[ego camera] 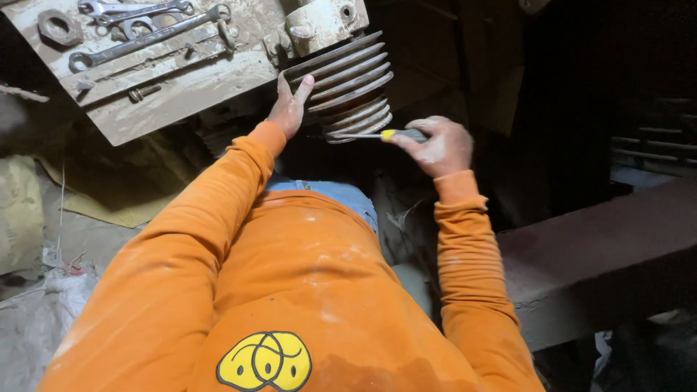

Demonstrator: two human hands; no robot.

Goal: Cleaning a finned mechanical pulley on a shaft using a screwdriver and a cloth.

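Note:
A grooved metal pulley (348,87) juts from a dusty machine at top centre. My left hand (289,107) rests flat against the pulley's left edge, fingers spread, holding nothing. My right hand (439,145) grips a screwdriver (377,135) with a yellow and dark handle. Its metal shaft points left into the lower grooves of the pulley. Both my arms wear orange sleeves, dusted with white.
A dusty metal plate (181,87) at top left carries several wrenches (145,36), a large hex nut (59,27) and a bolt (144,92). A dark steel beam (602,254) crosses at right. Sacks and yellow sheeting (43,218) lie on the left floor.

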